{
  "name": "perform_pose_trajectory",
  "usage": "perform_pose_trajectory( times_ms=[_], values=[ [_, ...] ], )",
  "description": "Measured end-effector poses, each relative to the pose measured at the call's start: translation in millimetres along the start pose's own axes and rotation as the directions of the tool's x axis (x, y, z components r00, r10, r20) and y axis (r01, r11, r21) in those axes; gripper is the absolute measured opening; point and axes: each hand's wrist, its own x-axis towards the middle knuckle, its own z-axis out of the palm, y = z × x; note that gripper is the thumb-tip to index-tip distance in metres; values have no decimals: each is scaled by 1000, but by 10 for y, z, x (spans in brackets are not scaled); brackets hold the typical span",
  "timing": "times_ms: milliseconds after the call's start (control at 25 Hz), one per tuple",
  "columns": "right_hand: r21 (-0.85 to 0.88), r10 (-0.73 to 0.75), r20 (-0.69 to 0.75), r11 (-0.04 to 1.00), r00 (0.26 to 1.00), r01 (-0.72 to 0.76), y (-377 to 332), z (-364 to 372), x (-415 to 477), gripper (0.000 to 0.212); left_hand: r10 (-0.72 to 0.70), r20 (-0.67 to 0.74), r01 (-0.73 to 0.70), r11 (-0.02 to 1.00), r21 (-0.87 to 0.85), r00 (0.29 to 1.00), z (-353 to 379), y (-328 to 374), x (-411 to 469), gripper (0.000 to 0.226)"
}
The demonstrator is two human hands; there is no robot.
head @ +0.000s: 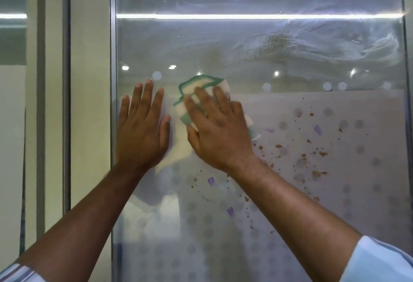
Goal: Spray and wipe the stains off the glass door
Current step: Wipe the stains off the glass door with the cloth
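Your sleeves sit in the bottom corners, the left sleeve (17, 274) striped and the right sleeve (380, 261) pale blue. Your left hand (143, 129) lies flat on the glass door (245, 47), fingers straight and close together, near the metal frame (112, 58). Your right hand (219, 129), just beside it, presses a white cloth (201, 87) with green edging against the pane. Its fingers are spread and straight, not curled round the fabric. Brown stains (312, 154) speckle the frosted, dotted lower pane to the right of and below the cloth. Wet smears (335, 42) swirl across the upper right glass.
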Motion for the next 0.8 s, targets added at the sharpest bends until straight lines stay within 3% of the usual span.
perform_pose_trajectory(
  times_ms=[120, 240, 360, 520, 640, 800],
  values=[
    [-59, -11, 2, 998, 1000, 11, 263, -29, -17, 61, 2, -9, -2, 1000, -5, 1000, -6, 2, 1, 64],
    [-118, 163, -54, 979, 985, -168, 905, -168, 66, 58, 0, -17, 0, 1000, -9, 1000, -3, -2, -7, 63],
    [-100, 377, -110, 916, 920, -388, 1561, -319, -137, 60, 3, -17, -2, 1000, 5, 1000, 6, 2, -7, 63],
    [-20, 526, -89, 848, 846, -530, 1705, -341, -525, 61, -2, -22, 2, 1000, 19, 1000, 18, 8, -4, 62],
    [0, 487, -73, 872, 870, -489, 1418, -327, -369, 60, 9, -30, -8, 1000, 23, 1000, 38, -12, -4, 62],
    [31, 264, -11, 964, 964, -264, 685, -201, -138, 58, 12, -32, -11, 1000, 16, 999, 48, -17, -16, 62]
  ],
)
